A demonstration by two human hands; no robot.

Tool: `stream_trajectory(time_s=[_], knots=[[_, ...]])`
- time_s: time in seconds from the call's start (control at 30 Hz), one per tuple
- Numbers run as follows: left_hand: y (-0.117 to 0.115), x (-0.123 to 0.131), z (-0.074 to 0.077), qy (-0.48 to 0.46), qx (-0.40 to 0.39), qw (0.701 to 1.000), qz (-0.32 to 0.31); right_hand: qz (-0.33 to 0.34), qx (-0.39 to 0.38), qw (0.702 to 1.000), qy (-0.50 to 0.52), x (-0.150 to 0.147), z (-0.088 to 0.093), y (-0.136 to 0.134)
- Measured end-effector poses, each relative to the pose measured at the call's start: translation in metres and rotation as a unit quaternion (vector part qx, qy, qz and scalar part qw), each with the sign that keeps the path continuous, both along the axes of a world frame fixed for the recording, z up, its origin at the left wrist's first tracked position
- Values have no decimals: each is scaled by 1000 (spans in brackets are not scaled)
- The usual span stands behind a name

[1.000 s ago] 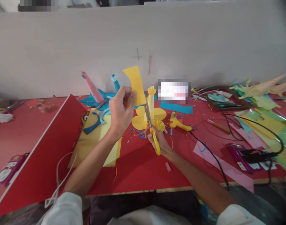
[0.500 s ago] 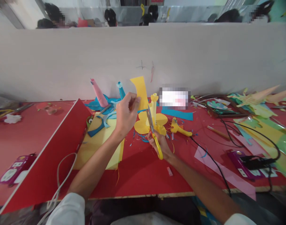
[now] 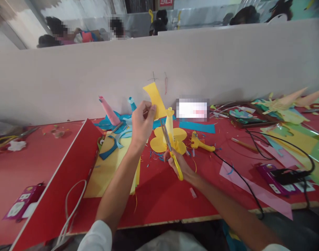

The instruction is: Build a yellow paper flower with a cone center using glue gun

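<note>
Pinched in my left hand [image 3: 143, 120] is a strip of yellow paper [image 3: 154, 98], held up above the table. My right hand [image 3: 181, 164] grips yellow-handled scissors [image 3: 169, 141], whose blades point up toward the strip's lower edge. Whether the blades touch the paper I cannot tell. Just behind the scissors stands a yellow paper flower [image 3: 179, 135] with an upright rolled tube, partly hidden by the blades and my right hand. A yellow glue gun [image 3: 202, 143] lies on the table to the right of the flower.
A pink paper cone [image 3: 108, 111] and blue pieces stand at the back left. Yellow sheets [image 3: 109, 181] lie beside a slanting red divider [image 3: 57, 184]. At right are a blue strip [image 3: 197, 127], pink paper [image 3: 256, 190], a purple power strip [image 3: 276, 179] and black cables.
The yellow strip has tilted further, its top leaning left, and sits slightly lower against the flower. My left forearm has swung more upright. The camera view has shifted a little.
</note>
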State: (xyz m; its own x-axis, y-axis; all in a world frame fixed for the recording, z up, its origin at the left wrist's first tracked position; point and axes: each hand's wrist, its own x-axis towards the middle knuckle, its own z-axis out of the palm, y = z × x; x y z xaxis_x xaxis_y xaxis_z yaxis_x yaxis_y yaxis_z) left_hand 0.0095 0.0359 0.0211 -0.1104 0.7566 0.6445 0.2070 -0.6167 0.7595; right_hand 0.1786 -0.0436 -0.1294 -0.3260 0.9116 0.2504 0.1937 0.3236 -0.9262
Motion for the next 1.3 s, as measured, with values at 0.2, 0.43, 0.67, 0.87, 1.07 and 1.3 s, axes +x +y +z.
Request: stream_trajectory(time_s=[0.2, 0.43, 0.67, 0.87, 1.07, 1.3], knots=[[2, -3, 2, -18, 29, 998, 52, 2, 12, 1000, 17, 12, 18, 10], [-17, 3, 1, 66, 54, 990, 117, 13, -15, 1000, -8, 20, 17, 14], [-23, 14, -7, 77, 31, 992, 91, 3, -14, 1000, 17, 18, 5, 3], [-17, 13, -9, 38, -22, 999, -8, 3, -27, 988, 154, 16, 9, 1], [-19, 7, -18, 82, -111, 982, -132, 71, -60, 954, 283, 22, 20, 13], [-29, 12, -40, 172, -132, 967, -131, 32, -64, 956, 285, 33, 25, 24]])
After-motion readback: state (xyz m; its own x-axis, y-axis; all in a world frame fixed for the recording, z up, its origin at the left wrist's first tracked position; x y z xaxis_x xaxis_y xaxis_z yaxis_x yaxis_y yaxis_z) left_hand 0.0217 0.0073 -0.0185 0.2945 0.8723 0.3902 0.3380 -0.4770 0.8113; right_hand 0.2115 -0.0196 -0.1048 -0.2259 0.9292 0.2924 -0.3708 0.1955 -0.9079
